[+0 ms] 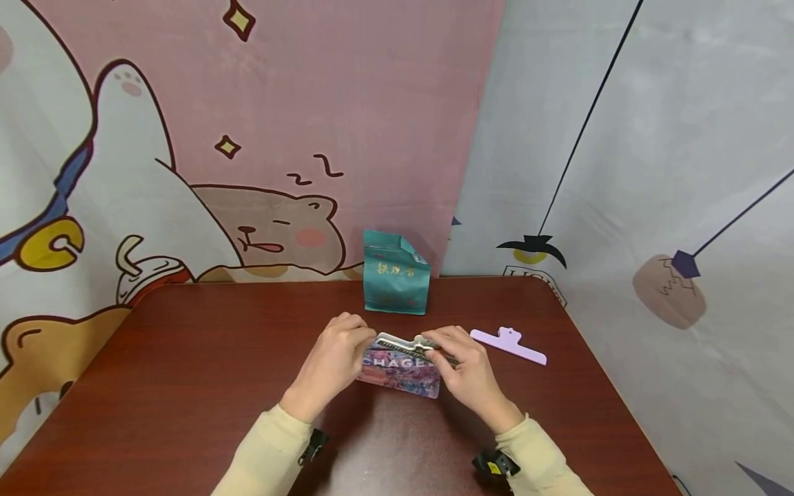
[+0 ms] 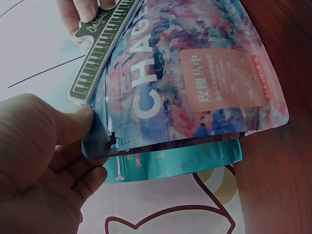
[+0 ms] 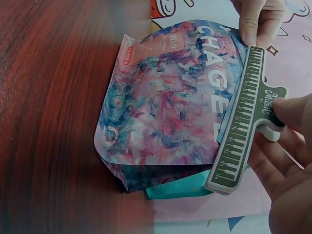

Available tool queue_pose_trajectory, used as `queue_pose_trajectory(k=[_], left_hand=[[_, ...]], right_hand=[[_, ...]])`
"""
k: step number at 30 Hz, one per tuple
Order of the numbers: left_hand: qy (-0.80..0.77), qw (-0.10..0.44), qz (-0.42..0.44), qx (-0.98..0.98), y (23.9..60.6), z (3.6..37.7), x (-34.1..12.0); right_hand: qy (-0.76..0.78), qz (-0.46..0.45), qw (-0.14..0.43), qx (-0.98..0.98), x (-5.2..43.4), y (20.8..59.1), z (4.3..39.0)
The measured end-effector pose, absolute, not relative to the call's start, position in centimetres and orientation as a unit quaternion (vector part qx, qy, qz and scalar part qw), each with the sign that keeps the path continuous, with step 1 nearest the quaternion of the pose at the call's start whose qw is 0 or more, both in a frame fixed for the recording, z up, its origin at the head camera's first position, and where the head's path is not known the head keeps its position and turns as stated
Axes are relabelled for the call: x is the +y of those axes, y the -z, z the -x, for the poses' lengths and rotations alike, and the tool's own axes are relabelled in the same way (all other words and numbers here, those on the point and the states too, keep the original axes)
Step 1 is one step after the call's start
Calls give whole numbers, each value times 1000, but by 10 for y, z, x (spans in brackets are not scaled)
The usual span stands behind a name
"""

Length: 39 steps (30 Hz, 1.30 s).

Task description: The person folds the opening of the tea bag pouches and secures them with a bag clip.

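A pink, blue and purple pouch [image 1: 397, 381] with white CHAGEE-style lettering stands upright on the table. My left hand [image 1: 335, 355] pinches its top corner between thumb and fingers, as the left wrist view shows at the pouch corner [image 2: 95, 134]. With thumb and fingers, my right hand [image 1: 466, 368] grips the handle of a long green sealing clip [image 3: 239, 131] patterned with piano keys and the word Music. The clip lies along the pouch's top edge; whether its jaws have closed over that edge I cannot tell.
Behind the pouch, a teal tea bag [image 1: 397, 279] stands near the table's back edge. To the right lies a lilac sealing clip [image 1: 509, 344]. The brown wooden table [image 1: 186, 386] backs onto a cartoon-print cloth [image 1: 384, 103].
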<state>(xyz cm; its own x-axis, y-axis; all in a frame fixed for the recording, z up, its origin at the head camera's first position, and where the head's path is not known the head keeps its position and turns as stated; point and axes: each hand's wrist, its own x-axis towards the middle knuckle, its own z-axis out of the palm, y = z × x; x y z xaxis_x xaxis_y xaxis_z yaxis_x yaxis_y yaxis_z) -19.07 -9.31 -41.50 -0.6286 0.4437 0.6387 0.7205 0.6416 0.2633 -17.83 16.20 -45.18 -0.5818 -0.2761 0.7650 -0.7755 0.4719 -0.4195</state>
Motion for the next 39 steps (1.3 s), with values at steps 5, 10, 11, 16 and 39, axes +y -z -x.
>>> queue_pose_trajectory(k=[5, 10, 11, 16, 39], left_hand=[[258, 262, 337, -867, 414, 190, -95], [256, 255, 333, -871, 411, 190, -96], [256, 254, 333, -871, 411, 190, -97], [255, 248, 333, -873, 411, 191, -99], [219, 231, 330, -888, 394, 200, -116]], right_hand=[[-388, -332, 304, -804, 164, 449, 178], [-385, -335, 300, -806, 166, 446, 179], [-385, -334, 299, -807, 166, 445, 178], [-380, -327, 288, -816, 167, 444, 176], [-373, -328, 271, -824, 183, 433, 179]])
